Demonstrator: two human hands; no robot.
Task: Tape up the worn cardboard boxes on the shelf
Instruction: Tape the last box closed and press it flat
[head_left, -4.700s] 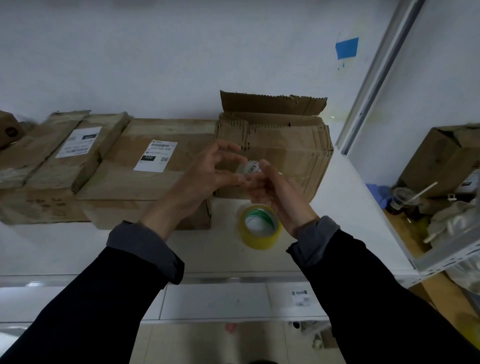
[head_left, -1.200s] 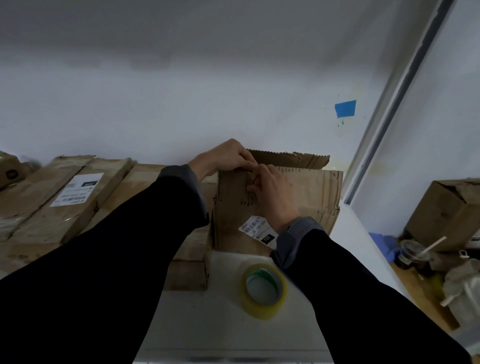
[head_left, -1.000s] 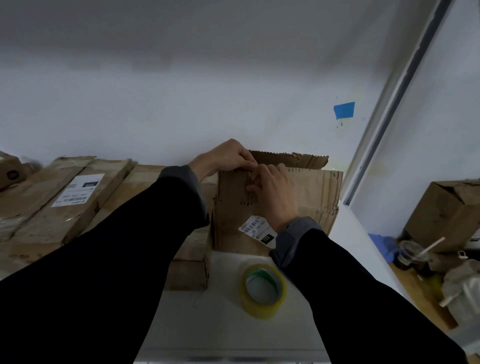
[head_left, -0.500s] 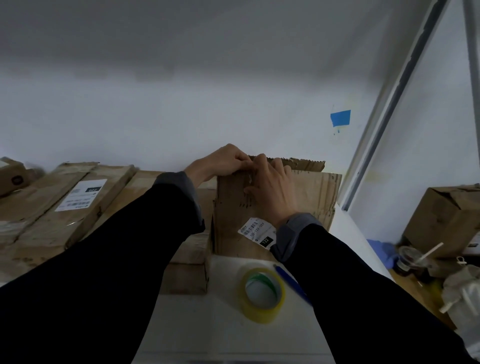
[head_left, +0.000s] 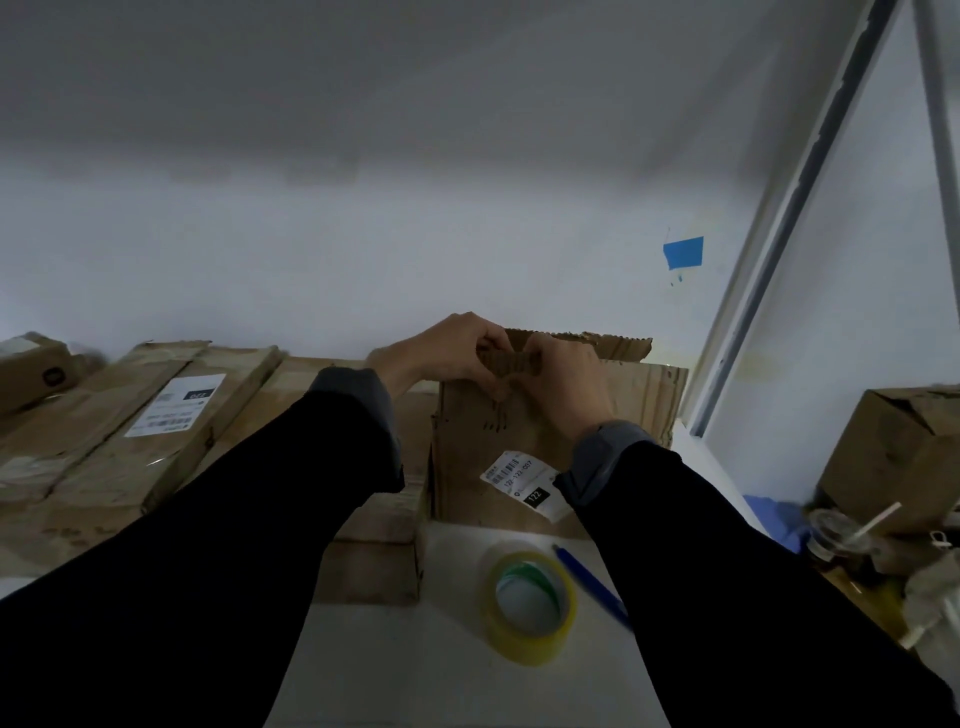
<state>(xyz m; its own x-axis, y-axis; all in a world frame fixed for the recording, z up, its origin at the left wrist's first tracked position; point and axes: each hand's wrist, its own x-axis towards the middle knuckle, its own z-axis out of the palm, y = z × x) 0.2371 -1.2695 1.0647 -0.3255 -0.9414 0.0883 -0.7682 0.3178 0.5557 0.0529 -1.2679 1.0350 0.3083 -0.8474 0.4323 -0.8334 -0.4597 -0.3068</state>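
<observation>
Boxes (head_left: 156, 441) lie flat on our left on the shelf (head_left: 447, 675). Our left hand (head_left: 447, 353) and right hand (head_left: 566, 384) curl their fingers (head_left: 493, 345) over the tall box (head_left: 524, 431)'s top edge. Yellow tape (head_left: 530, 605) and a blue pen (head_left: 592, 584) lie in front.

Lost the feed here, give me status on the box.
Both hands, left hand and right hand, grip the upright box at its top edge. Tape roll untouched on shelf. Nothing blocking.

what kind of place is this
Probably a stockroom or small warehouse: worn cardboard boxes with barcode labels sit on a white metal shelf, and a roll of packing tape lies ready in front.
</observation>
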